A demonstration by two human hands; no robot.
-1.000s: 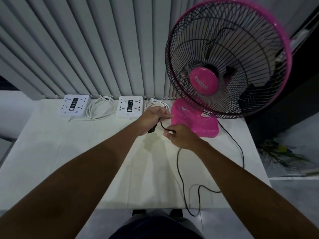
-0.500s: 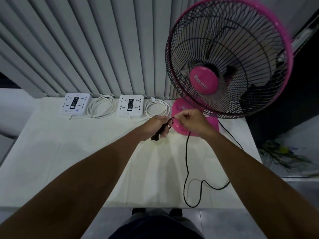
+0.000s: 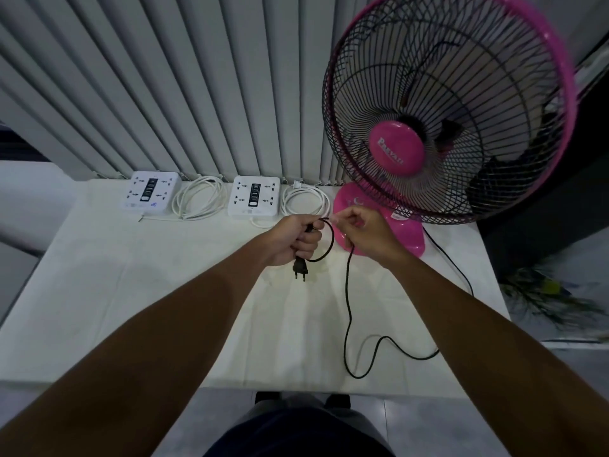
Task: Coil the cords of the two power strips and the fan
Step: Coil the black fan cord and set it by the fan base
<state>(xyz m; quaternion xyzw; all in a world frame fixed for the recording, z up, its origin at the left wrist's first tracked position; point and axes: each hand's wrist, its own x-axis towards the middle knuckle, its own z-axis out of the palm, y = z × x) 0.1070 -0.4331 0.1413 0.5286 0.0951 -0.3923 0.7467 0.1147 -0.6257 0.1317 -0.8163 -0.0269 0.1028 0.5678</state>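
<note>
Well left of the left hand point(image 3: 293, 239), a square white power strip point(image 3: 151, 191) lies beside its round white coil point(image 3: 197, 201). A second power strip point(image 3: 253, 196) and second coil point(image 3: 306, 201) lie just behind that hand. The left hand's fist grips one loop of the thin black fan cord point(image 3: 345, 308), and the two-pin plug point(image 3: 300, 267) dangles below. The right hand point(image 3: 365, 230) pinches the cord alongside, in front of the glossy pink fan point(image 3: 395, 151).

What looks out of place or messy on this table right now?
Nothing is spilled or damaged. Only the fan cord stands out: one loop sits in the left hand, the rest snakes loose across the table to its front edge. Both white cords lie neatly coiled.
</note>
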